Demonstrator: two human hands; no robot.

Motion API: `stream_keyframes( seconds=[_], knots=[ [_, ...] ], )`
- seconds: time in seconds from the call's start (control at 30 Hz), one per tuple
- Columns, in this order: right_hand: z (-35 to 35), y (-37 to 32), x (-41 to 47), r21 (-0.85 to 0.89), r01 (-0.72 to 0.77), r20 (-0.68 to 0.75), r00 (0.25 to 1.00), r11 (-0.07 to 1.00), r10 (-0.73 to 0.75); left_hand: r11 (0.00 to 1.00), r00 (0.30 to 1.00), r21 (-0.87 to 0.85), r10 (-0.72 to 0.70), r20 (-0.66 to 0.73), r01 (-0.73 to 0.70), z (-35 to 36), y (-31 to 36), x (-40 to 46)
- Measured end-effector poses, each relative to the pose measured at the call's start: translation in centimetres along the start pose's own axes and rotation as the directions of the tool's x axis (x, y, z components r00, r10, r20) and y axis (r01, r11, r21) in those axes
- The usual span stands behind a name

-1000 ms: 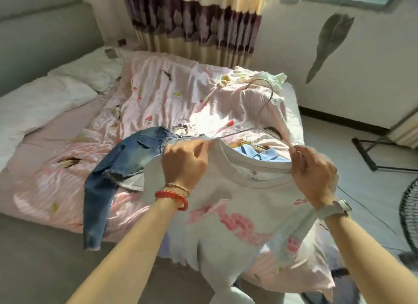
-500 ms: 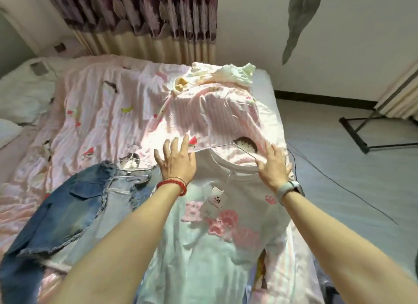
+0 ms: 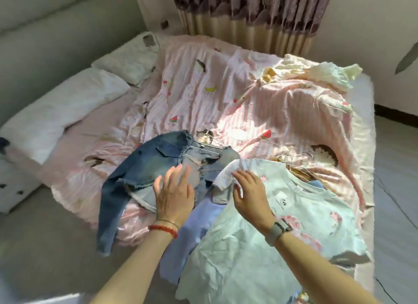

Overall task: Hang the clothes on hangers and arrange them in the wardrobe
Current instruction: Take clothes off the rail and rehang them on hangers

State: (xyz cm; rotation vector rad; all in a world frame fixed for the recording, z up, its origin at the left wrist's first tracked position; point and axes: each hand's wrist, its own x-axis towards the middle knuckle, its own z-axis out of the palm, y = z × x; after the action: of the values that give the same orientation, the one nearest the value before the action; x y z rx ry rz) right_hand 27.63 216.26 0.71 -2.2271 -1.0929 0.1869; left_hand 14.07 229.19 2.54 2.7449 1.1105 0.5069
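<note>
On the near edge of the bed point(image 3: 226, 81), pale tee point(image 3: 294, 213) lies flat, neck opening toward the far right where a heap of wire hangers point(image 3: 291, 158) shows just past the collar; hem hangs toward the viewer, so its long axis runs roughly near-to-far; whether a hanger sits inside it I cannot tell. Denim jacket point(image 3: 153, 168) lies just left of it on its own wire hanger, one sleeve drooping off the bed; lilac garment point(image 3: 192, 224) sits between and partly under the two. Right hand point(image 3: 251, 192) rests spread, fingers straight, on the tee's near shoulder and sleeve, pinching nothing; left hand point(image 3: 175, 190) hovers over the jacket's hem, fingers spread, holding nothing I can make out. Judgement: right hand is nearer the tee, left nearer the jacket; next pick-up likely turns on reaching far-right for the collar.
</note>
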Motion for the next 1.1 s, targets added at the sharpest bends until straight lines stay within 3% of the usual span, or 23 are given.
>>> stream_keyframes(
  seconds=[0.13,0.23,0.33,0.47,0.67,0.77,0.87,0.97,1.1],
  knots=[
    [4.7,-11.3,-1.5,0.014,0.284,0.112,0.952,0.959,-0.284,0.976,0.973,0.09,-0.186,-0.139,0.199,-7.0,-10.1,-6.5],
    [9.1,-20.3,-4.2,0.06,0.478,0.183,0.858,0.877,-0.48,0.914,0.917,0.157,-0.339,-0.209,0.373,-12.5,-18.1,-14.0],
    [13.7,-29.5,-8.2,0.17,0.642,0.276,0.697,0.747,-0.662,0.775,0.786,0.19,-0.537,-0.307,0.603,-18.7,-25.0,-22.8],
    [18.8,-40.7,-15.4,0.349,0.766,0.333,0.438,0.541,-0.835,0.567,0.603,0.233,-0.652,-0.46,0.79,-26.4,-30.5,-34.7],
    [23.9,-54.3,-27.0,0.603,0.744,0.342,0.087,0.289,-0.936,0.245,0.283,0.151,-0.705,-0.65,0.958,-34.5,-32.6,-48.9],
    [25.1,-60.0,-32.3,0.705,0.69,0.292,-0.073,0.163,-0.954,0.088,0.165,0.144,-0.67,-0.724,0.986,-37.8,-32.2,-54.0],
    [25.8,-65.5,-37.1,0.793,0.605,0.228,-0.184,0.073,-0.956,-0.057,0.089,0.153,-0.598,-0.797,0.987,-41.3,-32.0,-57.6],
    [26.5,-71.6,-41.7,0.872,0.489,0.146,-0.256,0.002,-0.956,-0.165,0.055,0.159,-0.507,-0.86,0.973,-44.9,-32.7,-59.8],
    [26.6,-79.5,-47.3,0.945,0.327,0.132,-0.326,0.019,-0.936,-0.28,0.004,0.168,-0.504,-0.864,0.945,-48.5,-35.3,-61.4]
  ],
)
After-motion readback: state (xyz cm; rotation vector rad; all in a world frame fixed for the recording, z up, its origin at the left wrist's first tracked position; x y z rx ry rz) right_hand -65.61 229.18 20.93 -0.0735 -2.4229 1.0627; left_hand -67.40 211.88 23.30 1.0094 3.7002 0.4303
